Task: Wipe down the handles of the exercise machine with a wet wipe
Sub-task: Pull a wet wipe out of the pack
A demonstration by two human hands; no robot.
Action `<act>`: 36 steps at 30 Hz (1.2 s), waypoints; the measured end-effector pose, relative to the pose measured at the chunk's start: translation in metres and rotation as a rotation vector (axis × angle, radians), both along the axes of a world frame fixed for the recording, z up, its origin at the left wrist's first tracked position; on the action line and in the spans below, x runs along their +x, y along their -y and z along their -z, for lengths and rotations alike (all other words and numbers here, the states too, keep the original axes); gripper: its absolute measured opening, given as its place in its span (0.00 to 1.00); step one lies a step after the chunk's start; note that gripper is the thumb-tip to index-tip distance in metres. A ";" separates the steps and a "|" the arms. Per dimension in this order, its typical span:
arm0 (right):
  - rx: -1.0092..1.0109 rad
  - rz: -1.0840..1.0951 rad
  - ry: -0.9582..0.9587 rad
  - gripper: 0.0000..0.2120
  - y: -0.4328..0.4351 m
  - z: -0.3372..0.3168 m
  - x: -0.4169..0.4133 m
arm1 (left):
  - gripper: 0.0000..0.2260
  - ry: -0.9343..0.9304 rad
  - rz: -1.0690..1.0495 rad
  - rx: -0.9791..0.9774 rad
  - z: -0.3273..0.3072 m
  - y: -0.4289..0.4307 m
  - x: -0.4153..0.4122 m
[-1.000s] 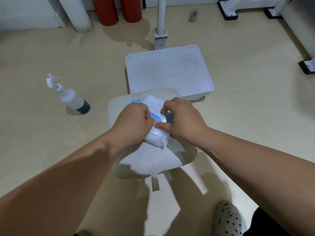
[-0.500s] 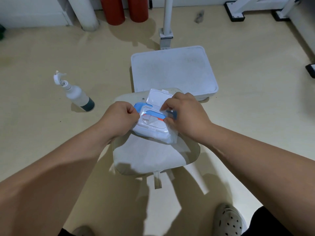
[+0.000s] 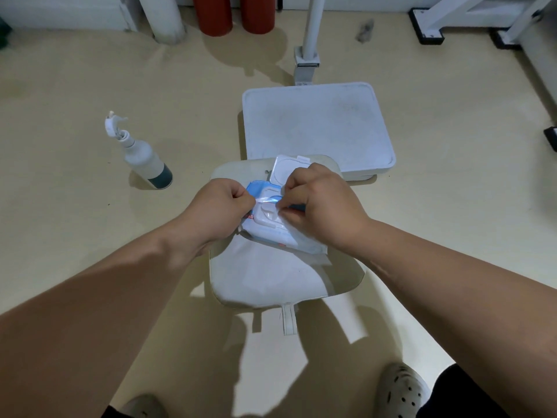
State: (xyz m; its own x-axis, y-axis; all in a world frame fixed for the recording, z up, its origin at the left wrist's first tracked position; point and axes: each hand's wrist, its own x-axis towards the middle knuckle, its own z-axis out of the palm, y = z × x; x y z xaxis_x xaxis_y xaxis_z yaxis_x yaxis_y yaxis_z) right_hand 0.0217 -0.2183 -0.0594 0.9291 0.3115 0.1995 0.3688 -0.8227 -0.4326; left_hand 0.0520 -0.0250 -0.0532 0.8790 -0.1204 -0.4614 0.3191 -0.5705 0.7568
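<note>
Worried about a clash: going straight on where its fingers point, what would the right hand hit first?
Likely the wet wipe pack that the right hand pinches, then the left hand just beyond; depth unclear.

wipe pack (image 3: 271,233) on seat (image 3: 265,279)

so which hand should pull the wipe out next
Right. The right hand has its fingertips at the opening of the wipe pack, while the left hand grips the pack's end, steadying it.
</note>
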 end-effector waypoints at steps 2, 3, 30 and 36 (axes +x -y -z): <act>-0.020 -0.034 0.019 0.06 0.001 0.001 -0.001 | 0.15 -0.007 -0.005 -0.011 -0.001 0.000 0.000; -0.030 -0.044 0.018 0.08 0.002 0.002 -0.002 | 0.15 -0.011 -0.004 -0.012 -0.002 0.000 0.000; 0.773 0.429 -0.502 0.10 0.013 -0.058 0.004 | 0.24 0.322 0.433 0.344 -0.010 0.014 -0.022; 1.008 0.407 -0.460 0.12 0.021 -0.088 0.008 | 0.20 0.405 0.421 0.481 -0.004 0.021 -0.030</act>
State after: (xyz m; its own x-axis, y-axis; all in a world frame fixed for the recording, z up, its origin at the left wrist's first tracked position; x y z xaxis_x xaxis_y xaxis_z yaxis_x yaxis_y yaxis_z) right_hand 0.0297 -0.2395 0.0284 0.9723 -0.1308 -0.1937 -0.2021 -0.0545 -0.9778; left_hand 0.0224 -0.0460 -0.0489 0.9151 -0.3507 -0.1989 -0.2491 -0.8797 0.4050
